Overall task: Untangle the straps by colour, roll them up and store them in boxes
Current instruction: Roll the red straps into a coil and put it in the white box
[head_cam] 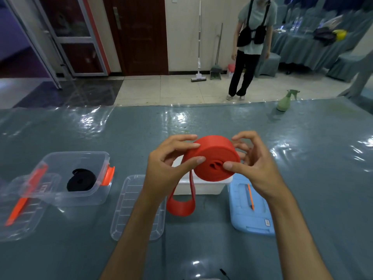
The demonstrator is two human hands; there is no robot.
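Observation:
A red strap (214,156) is wound into a thick roll that I hold above the table, over a white box (199,185). My left hand (171,158) pinches the roll's left edge between thumb and fingers. My right hand (252,160) grips its right side, thumb pressed near the roll's centre. A loose red tail hangs down from the roll and loops on the table in front of the white box. A rolled black strap (80,179) lies inside a clear box (66,196) with orange clips on the left.
A clear lid (129,209) lies left of the white box, a light blue lid (252,211) with an orange stick to its right. Another clear lid sits at far left. A green spray bottle (284,101) stands at the table's far edge. A person stands beyond it.

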